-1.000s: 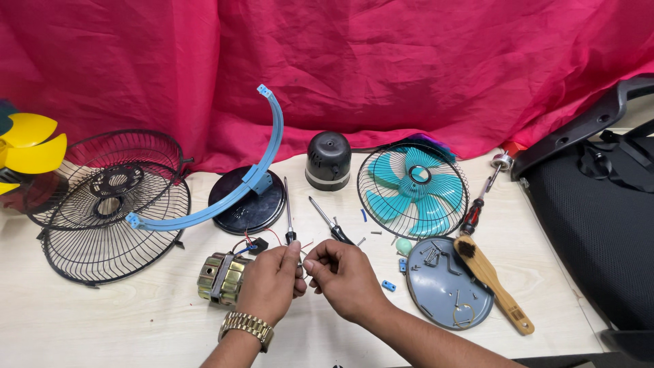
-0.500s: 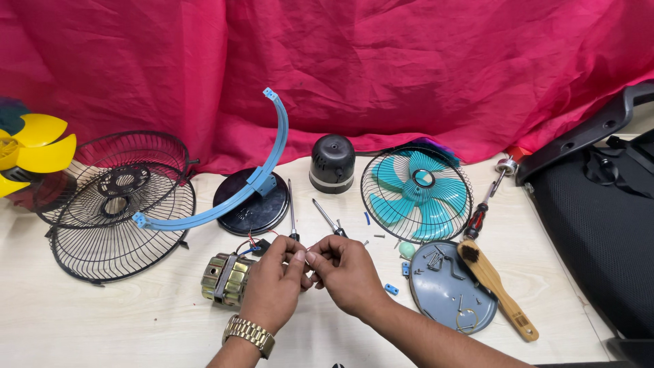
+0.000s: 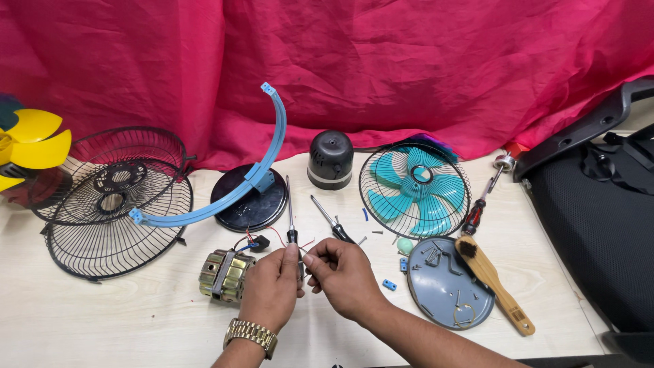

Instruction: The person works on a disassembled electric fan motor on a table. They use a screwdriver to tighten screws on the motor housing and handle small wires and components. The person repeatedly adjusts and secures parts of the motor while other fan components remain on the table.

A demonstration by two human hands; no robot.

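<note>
My left hand [image 3: 271, 286], with a gold watch on the wrist, and my right hand [image 3: 343, 276] meet over the table, fingertips pinched together on thin wires that run from the fan motor [image 3: 225, 275]. The motor, with copper windings, lies just left of my left hand. A screwdriver [image 3: 290, 208] with a long shaft lies pointing away right behind my fingers; its handle is partly hidden by them. A second, shorter screwdriver [image 3: 330, 219] lies beside it to the right.
A black wire fan guard [image 3: 109, 225] lies at left, a blue curved bracket [image 3: 262, 170] on a black round base [image 3: 248, 204] behind the motor. A black motor cover [image 3: 330, 160], teal fan blade in a guard [image 3: 415, 187], grey plate with screws [image 3: 449, 289], brush [image 3: 494, 283] and black chair [image 3: 599, 211] are at right.
Both hands stay pinched together on the wires; the fingers shift slightly. The view has drifted a little, nothing else on the table moved.
</note>
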